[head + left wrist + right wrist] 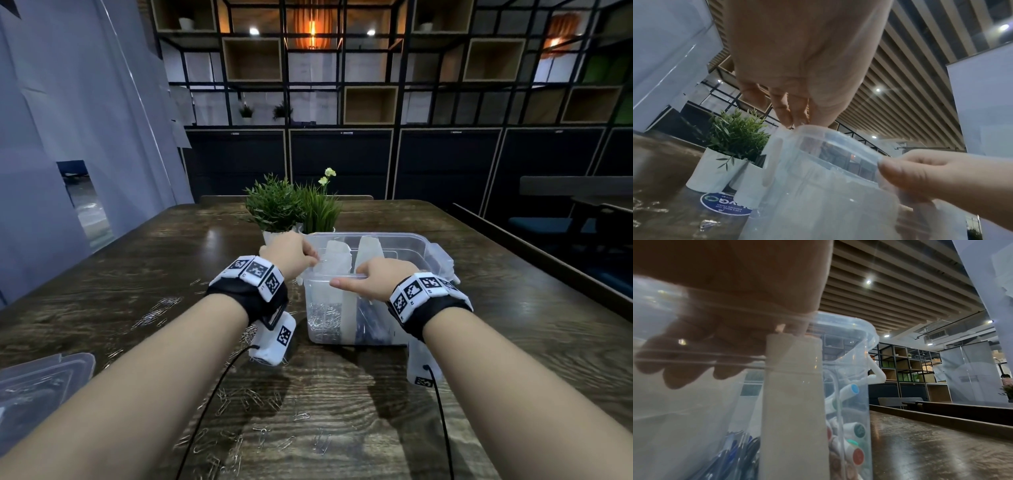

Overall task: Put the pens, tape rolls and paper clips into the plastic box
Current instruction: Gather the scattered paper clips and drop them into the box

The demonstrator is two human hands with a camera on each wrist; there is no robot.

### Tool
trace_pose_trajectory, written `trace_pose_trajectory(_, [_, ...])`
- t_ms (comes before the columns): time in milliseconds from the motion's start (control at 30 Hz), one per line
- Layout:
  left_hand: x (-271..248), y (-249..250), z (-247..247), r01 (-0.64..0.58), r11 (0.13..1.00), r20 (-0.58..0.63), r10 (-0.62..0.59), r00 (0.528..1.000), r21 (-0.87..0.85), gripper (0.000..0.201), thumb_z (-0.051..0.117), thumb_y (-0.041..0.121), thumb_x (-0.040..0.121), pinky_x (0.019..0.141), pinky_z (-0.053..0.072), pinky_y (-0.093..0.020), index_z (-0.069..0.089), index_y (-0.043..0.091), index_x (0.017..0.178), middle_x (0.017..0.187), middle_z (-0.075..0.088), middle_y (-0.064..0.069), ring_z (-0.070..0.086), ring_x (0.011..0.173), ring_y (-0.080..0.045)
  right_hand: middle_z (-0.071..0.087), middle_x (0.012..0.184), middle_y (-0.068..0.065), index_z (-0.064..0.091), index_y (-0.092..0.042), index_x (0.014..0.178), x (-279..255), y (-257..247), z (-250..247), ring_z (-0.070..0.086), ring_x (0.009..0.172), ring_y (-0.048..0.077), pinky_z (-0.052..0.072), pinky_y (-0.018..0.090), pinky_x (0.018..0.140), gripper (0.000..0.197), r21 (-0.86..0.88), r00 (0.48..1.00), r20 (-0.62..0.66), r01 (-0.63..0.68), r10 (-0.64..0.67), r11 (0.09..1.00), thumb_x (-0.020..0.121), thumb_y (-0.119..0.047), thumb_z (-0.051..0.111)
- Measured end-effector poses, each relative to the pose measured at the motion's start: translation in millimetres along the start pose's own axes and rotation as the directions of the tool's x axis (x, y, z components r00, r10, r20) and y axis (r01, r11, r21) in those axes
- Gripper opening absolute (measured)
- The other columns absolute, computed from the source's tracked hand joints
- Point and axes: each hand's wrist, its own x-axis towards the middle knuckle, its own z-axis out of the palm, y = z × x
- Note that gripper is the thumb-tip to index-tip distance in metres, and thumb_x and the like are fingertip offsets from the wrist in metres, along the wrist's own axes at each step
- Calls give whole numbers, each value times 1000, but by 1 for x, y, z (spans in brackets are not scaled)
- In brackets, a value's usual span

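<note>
The clear plastic box (pixel 416 251) stands mid-table, split by white dividers (pixel 337 255). Paper clips (pixel 325 318) fill its left compartment, and dark pens (pixel 368 323) lie in the one beside it. My left hand (pixel 313 258) hovers over the box's left rim with its fingertips (pixel 786 116) bunched in a pinch; a thin glint of metal shows there. My right hand (pixel 352 277) grips the near rim, thumb outside and fingers (pixel 694 356) curled inside the wall. Markers with coloured caps (pixel 859 430) lie in the right compartment. Loose paper clips (pixel 253 401) are scattered over the table.
Two potted plants (pixel 284 205) in white pots (pixel 715 170) stand just behind the box. The box's clear lid (pixel 41 387) lies at the near left edge. More clips (pixel 154 313) lie to the left. A round blue sticker (pixel 725 205) sits on the table.
</note>
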Motion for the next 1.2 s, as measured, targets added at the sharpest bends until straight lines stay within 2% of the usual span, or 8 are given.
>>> trace_pose_trajectory(100, [1, -6, 1, -42, 996, 16, 43, 999, -78, 12, 62, 31, 88, 96, 46, -40, 71, 31, 94, 96, 66, 13, 60, 100, -12, 64, 74, -8, 51, -30, 68, 1, 1, 1, 61, 74, 12, 50, 32, 75, 64, -8, 1000, 5, 5, -5, 1000, 74, -90, 31])
trace_pose_trajectory(233, [-7, -7, -3, -89, 979, -38, 84, 996, -184, 23, 60, 28, 92, 83, 42, -22, 69, 17, 109, 105, 66, 6, 55, 90, -7, 67, 81, -9, 57, -30, 75, 3, 2, 2, 63, 82, 13, 49, 32, 73, 68, -2, 1000, 0, 10, -10, 1000, 72, -92, 29])
trace_pose_trajectory(333, [-14, -16, -5, -78, 972, -69, 64, 996, -223, 26, 57, 31, 94, 81, 42, -24, 70, 15, 110, 107, 66, 4, 54, 87, -9, 66, 82, -10, 54, -31, 73, 2, 1, 1, 63, 84, 14, 50, 34, 77, 66, -2, 1000, 3, 4, -4, 1000, 72, -92, 30])
trace_pose_trajectory(467, [-27, -49, -4, 31, 974, -62, -46, 997, -223, 30, 53, 31, 95, 86, 44, -28, 66, 12, 115, 112, 66, -2, 60, 104, -19, 65, 76, -10, 55, -30, 70, -1, 0, 0, 62, 78, 11, 51, 32, 76, 64, 29, 1000, -3, 4, -4, 1000, 74, -90, 32])
trace_pose_trajectory(633, [-57, -104, 24, 268, 963, 214, -255, 943, -33, 57, 73, 37, 81, 96, 46, -30, 53, 14, 129, 127, 59, -5, 57, 112, -18, 67, 72, -9, 59, -28, 71, -1, 0, 0, 62, 74, 11, 51, 31, 74, 68, 31, 1000, -15, 4, -4, 1000, 74, -90, 33])
trace_pose_trajectory(800, [-73, -125, 47, 329, 940, 369, -339, 865, 92, 82, 85, 34, 68, 104, 40, -30, 47, 17, 138, 139, 51, -1, 48, 127, -19, 66, 71, -10, 59, -28, 71, -1, 0, 1, 62, 72, 10, 50, 31, 73, 67, 27, 1000, -9, 1, -1, 1000, 74, -90, 32])
trace_pose_trajectory(933, [-68, -126, 49, 320, 932, 343, -361, 867, 171, 69, 84, 35, 69, 99, 41, -28, 57, 18, 130, 133, 56, 1, 51, 124, -18, 66, 71, -9, 60, -25, 71, -1, 0, 0, 62, 72, 11, 48, 29, 68, 68, 39, 1000, -11, 1, 0, 999, 75, -88, 33])
trace_pose_trajectory(1200, [-55, -132, 60, 399, 910, 324, -413, 851, 112, 26, 81, 30, 74, 75, 45, -23, 72, 16, 94, 96, 71, 0, 60, 86, -12, 65, 71, -4, 59, -22, 69, 2, 1, 1, 63, 71, 14, 51, 32, 74, 72, 23, 1000, -9, -3, 3, 1000, 74, -89, 33])
